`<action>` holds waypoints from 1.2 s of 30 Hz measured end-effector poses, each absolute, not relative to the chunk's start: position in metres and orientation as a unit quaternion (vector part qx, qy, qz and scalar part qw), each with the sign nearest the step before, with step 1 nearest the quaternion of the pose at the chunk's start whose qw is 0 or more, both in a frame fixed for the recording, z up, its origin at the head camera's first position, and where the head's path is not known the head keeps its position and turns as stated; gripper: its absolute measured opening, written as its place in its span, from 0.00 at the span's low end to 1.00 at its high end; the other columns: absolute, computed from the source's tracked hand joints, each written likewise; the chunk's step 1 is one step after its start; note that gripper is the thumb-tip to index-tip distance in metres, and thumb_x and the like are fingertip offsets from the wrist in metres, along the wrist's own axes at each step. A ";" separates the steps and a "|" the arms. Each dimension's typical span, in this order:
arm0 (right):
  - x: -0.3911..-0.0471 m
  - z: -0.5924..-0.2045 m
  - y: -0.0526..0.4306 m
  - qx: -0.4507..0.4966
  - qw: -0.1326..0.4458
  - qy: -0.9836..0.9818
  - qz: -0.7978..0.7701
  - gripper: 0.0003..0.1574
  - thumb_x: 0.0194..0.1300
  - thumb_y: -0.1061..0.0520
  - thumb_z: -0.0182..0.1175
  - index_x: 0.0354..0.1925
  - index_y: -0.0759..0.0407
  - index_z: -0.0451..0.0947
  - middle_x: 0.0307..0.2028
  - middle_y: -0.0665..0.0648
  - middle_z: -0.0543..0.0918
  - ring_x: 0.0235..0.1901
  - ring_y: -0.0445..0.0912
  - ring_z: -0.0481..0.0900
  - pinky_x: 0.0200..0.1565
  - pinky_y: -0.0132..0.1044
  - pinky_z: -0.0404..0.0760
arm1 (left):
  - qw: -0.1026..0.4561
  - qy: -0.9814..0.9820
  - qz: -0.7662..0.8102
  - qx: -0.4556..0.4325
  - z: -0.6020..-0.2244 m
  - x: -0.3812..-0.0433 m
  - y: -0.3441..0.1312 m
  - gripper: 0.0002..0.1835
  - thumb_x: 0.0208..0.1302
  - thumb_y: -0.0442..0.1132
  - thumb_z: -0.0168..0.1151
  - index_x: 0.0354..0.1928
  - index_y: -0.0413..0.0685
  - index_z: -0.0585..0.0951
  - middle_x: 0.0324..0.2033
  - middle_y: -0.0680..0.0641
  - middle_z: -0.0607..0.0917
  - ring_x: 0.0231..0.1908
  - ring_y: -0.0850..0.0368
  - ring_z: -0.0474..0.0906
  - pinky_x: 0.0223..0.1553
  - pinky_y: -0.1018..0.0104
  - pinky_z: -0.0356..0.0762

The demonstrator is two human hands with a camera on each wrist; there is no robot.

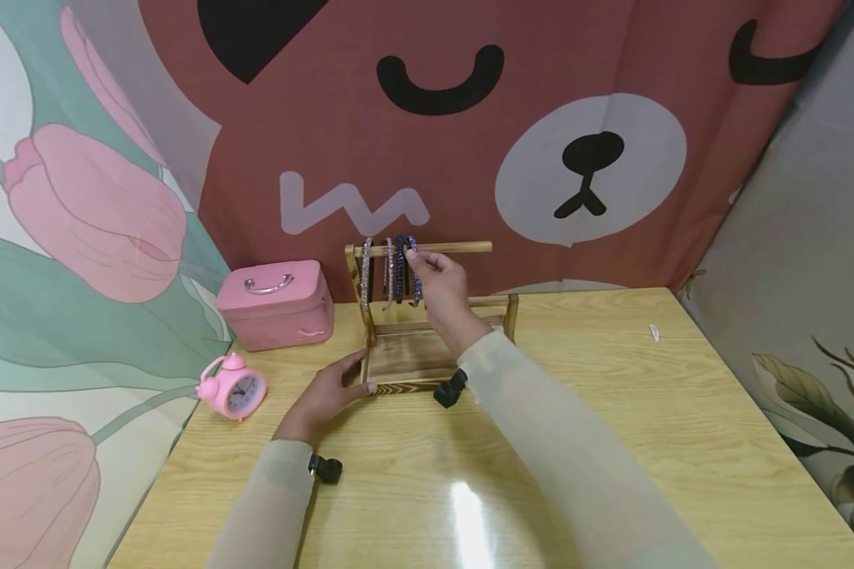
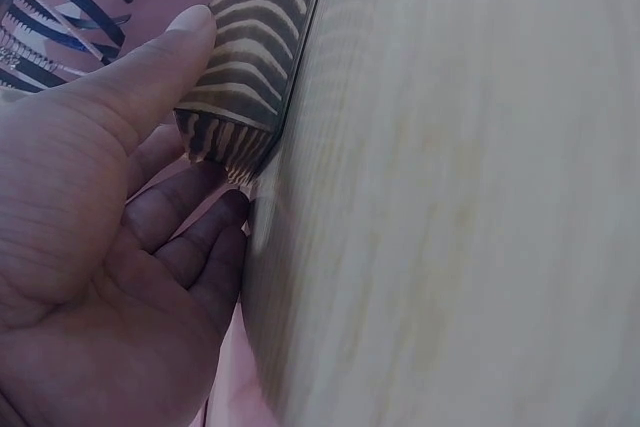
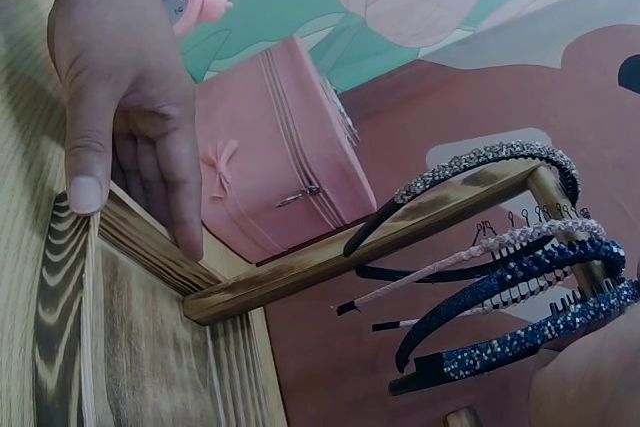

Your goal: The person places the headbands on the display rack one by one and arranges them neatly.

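Observation:
A wooden stand [image 1: 413, 354] with a raised rod stands toward the back of the table. Several headbands hang along the rod: a silver beaded one [image 3: 480, 155] nearest the upright, a pale pink one [image 3: 450, 259], a dark blue one [image 3: 500, 282], and a glittery blue headband [image 3: 520, 339] outermost. My right hand [image 1: 447, 296] pinches the glittery blue headband near its top, at the rod; its fingertips are partly hidden in the right wrist view. At the stand's front left corner, my left hand [image 1: 327, 399] grips the base, thumb on the front edge and fingers round the side.
Left of the stand sits a pink case [image 1: 277, 308] with a metal handle. In front of the case is a pink alarm clock [image 1: 236, 389]. A small white hair clip [image 1: 655, 333] lies at the table's right. Printed cloth hangs behind the table.

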State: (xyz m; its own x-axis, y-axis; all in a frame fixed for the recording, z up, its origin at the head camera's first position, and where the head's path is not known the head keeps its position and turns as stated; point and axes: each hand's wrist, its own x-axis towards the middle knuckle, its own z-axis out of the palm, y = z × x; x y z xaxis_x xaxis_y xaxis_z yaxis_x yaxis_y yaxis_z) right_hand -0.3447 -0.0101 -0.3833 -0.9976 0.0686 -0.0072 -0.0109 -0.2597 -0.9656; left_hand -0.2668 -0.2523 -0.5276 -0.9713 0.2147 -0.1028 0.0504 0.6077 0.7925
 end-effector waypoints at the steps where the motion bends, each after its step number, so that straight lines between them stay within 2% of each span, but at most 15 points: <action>1: -0.344 -0.383 -0.010 -0.023 0.028 -0.613 0.789 0.20 0.74 0.43 0.73 0.53 0.54 0.89 0.50 0.53 0.87 0.61 0.57 0.82 0.63 0.52 0.83 | 0.094 0.892 0.435 0.075 -0.527 -0.267 -0.252 0.45 0.75 0.52 0.72 0.88 0.61 0.61 0.84 0.43 0.65 0.83 0.40 0.61 0.84 0.41 0.58; 3: -0.342 -0.383 -0.010 -0.020 0.032 -0.620 0.784 0.20 0.74 0.43 0.73 0.54 0.53 0.89 0.49 0.51 0.86 0.56 0.51 0.82 0.61 0.49 0.83 | 0.095 0.892 0.436 0.073 -0.526 -0.266 -0.251 0.45 0.75 0.52 0.72 0.87 0.61 0.61 0.84 0.43 0.66 0.83 0.40 0.62 0.84 0.41 0.59; 5: -0.341 -0.384 -0.011 -0.014 0.031 -0.618 0.786 0.20 0.74 0.44 0.73 0.54 0.54 0.88 0.48 0.51 0.86 0.52 0.47 0.82 0.63 0.51 0.83 | 0.094 0.893 0.435 0.073 -0.526 -0.266 -0.251 0.45 0.75 0.52 0.72 0.87 0.61 0.61 0.84 0.43 0.66 0.83 0.40 0.61 0.84 0.41 0.59; 11: -0.340 -0.385 -0.011 -0.008 0.025 -0.609 0.793 0.17 0.75 0.44 0.73 0.51 0.54 0.88 0.43 0.51 0.86 0.45 0.45 0.84 0.63 0.54 0.85 | 0.093 0.893 0.433 0.074 -0.525 -0.266 -0.251 0.46 0.75 0.54 0.73 0.87 0.61 0.61 0.84 0.44 0.65 0.84 0.40 0.60 0.84 0.41 0.58; 17: -0.339 -0.388 -0.008 -0.008 0.020 -0.604 0.797 0.15 0.75 0.45 0.73 0.50 0.54 0.88 0.45 0.57 0.87 0.44 0.49 0.84 0.57 0.50 0.87 | 0.090 0.896 0.428 0.082 -0.525 -0.266 -0.251 0.46 0.74 0.54 0.73 0.87 0.58 0.62 0.84 0.43 0.66 0.84 0.40 0.60 0.84 0.41 0.58; 21: -0.338 -0.390 -0.005 -0.011 0.020 -0.617 0.786 0.16 0.74 0.44 0.73 0.50 0.53 0.89 0.50 0.60 0.88 0.43 0.46 0.84 0.48 0.41 0.85 | 0.088 0.895 0.430 0.085 -0.525 -0.266 -0.251 0.46 0.74 0.54 0.73 0.87 0.57 0.62 0.83 0.42 0.67 0.83 0.40 0.61 0.84 0.41 0.59; 24: -0.337 -0.392 -0.004 -0.012 0.023 -0.625 0.780 0.17 0.74 0.44 0.74 0.51 0.53 0.89 0.48 0.59 0.88 0.40 0.44 0.84 0.43 0.36 0.84 | 0.091 0.895 0.430 0.081 -0.525 -0.266 -0.251 0.46 0.74 0.54 0.73 0.87 0.58 0.62 0.83 0.42 0.68 0.83 0.40 0.62 0.83 0.41 0.60; 30: -0.333 -0.393 0.000 -0.007 0.024 -0.640 0.768 0.16 0.75 0.42 0.73 0.50 0.50 0.89 0.40 0.51 0.86 0.38 0.43 0.82 0.36 0.35 0.78 | 0.093 0.896 0.427 0.076 -0.523 -0.265 -0.250 0.45 0.75 0.51 0.72 0.87 0.59 0.61 0.83 0.42 0.67 0.83 0.40 0.61 0.84 0.41 0.59; 33: -0.333 -0.395 0.002 -0.004 0.026 -0.648 0.761 0.15 0.75 0.42 0.72 0.49 0.49 0.88 0.41 0.54 0.86 0.38 0.44 0.82 0.34 0.36 0.76 | 0.092 0.897 0.425 0.073 -0.523 -0.265 -0.249 0.45 0.76 0.50 0.72 0.87 0.59 0.61 0.83 0.42 0.67 0.83 0.40 0.61 0.84 0.40 0.59; 36: -0.333 -0.398 0.007 0.001 0.026 -0.660 0.751 0.15 0.75 0.40 0.72 0.50 0.48 0.88 0.44 0.56 0.86 0.42 0.47 0.83 0.37 0.38 0.79 | 0.091 0.898 0.425 0.072 -0.522 -0.265 -0.249 0.44 0.76 0.50 0.72 0.87 0.58 0.61 0.83 0.42 0.68 0.83 0.40 0.60 0.84 0.39 0.59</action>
